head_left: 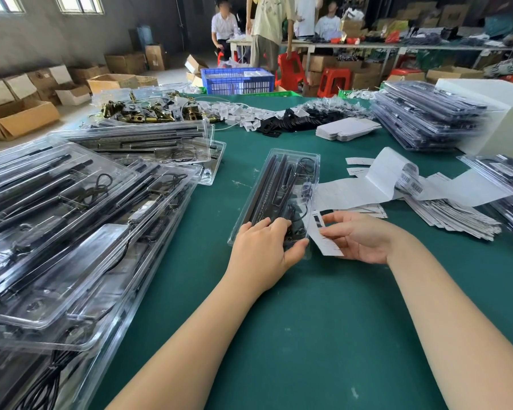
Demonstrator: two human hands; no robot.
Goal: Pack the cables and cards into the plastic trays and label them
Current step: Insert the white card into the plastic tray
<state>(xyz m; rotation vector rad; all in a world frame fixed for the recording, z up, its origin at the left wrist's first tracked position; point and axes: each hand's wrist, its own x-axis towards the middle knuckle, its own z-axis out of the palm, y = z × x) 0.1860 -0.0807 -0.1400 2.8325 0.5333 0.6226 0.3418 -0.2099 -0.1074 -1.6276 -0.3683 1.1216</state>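
At the frame's center, my left hand (261, 247) is gripping the plastic tray (279, 193) with curled fingers while my right hand (359, 236) is pinching a label (323, 238) beside it.

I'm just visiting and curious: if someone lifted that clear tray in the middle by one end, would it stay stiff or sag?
The tray is thin clear plastic, so it would probably flex somewhat. The long black bars inside run its length and likely stiffen it. Its glossy surface may be slippery, and the left hand holds it by the edge.
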